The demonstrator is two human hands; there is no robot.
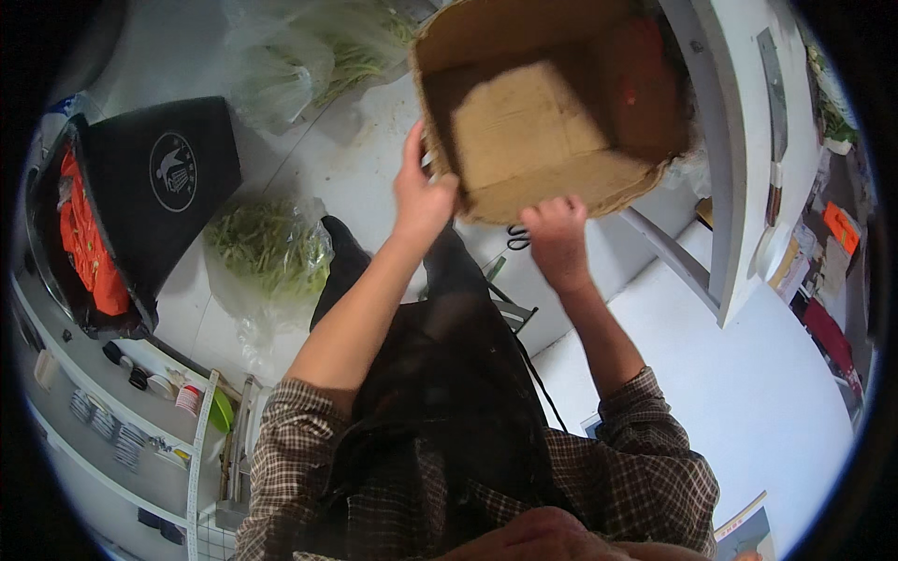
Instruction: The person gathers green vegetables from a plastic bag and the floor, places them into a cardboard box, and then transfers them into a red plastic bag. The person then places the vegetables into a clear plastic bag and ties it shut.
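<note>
Both my hands grip the rim of an open cardboard box point(530, 119), which is tilted so that its inside faces me. My left hand point(423, 193) holds its left edge, and my right hand point(558, 235) is curled over the near edge. Light falls on the bottom of the box; something red shows dimly at its shaded right side. Close to my right hand, the black loops of a pair of scissors point(518, 237) show below the box. What lies behind the box is hidden.
A black trash bin point(175, 175) lined with a red bag stands at left. Clear plastic bags of green vegetables point(270, 242) lie on the tiled floor point(351, 151). At right is a white table point(744, 140) with a cleaver point(775, 105) on it. A shelf rack point(126, 393) is lower left.
</note>
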